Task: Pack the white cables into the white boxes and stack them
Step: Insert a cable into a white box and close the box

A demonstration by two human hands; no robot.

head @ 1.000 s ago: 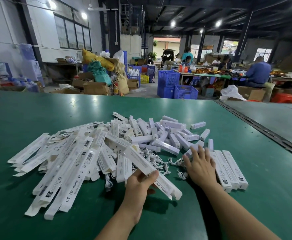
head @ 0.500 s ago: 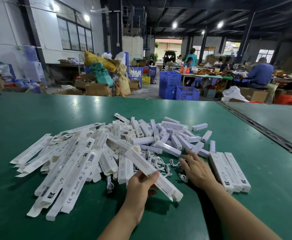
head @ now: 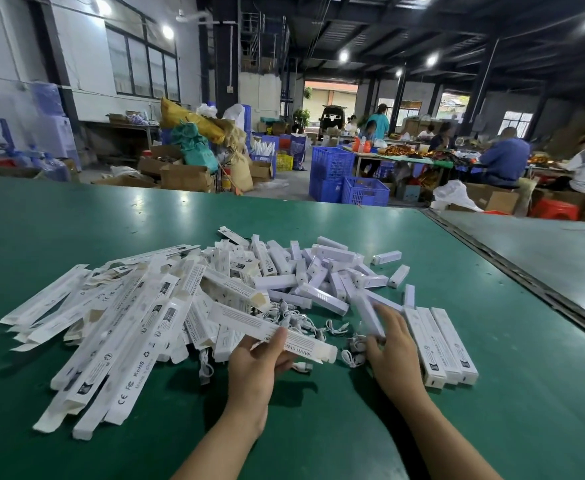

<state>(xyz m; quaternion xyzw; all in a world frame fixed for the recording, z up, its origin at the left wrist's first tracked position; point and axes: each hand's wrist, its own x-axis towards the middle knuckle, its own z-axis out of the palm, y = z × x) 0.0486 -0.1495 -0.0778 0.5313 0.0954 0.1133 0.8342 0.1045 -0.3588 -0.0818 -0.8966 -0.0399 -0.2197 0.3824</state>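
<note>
Over on the left of the green table (head: 76,427) lies a sprawling fan of flat white boxes (head: 111,323), long printed sleeves lying over one another at all angles, some with end flaps sticking out. Just right of that heap the person's left hand (head: 256,362) is curled round a long white box (head: 270,327), thumb on top and fingers underneath. The box is held level above the table with its open end pointing to the right. Behind and beside that box, a tangle of white cables (head: 304,323) lies loose on the table between the two hands, and one plug end shows just under the held box. Farther back sits a jumbled heap of short white bars (head: 318,271), with a few strays lying apart on its right edge. The right hand (head: 391,351) reaches in at the near edge of that heap, its fingers bent over a white bar (head: 370,317) and the thumb closing under it, with a coiled cable touching the thumb. Just beside that hand, three closed boxes (head: 440,344) lie side by side, touching, in a neat row. Beyond the table's far edge stand blue crates (head: 363,190), and on the right workers (head: 505,161) sit at other tables.
</note>
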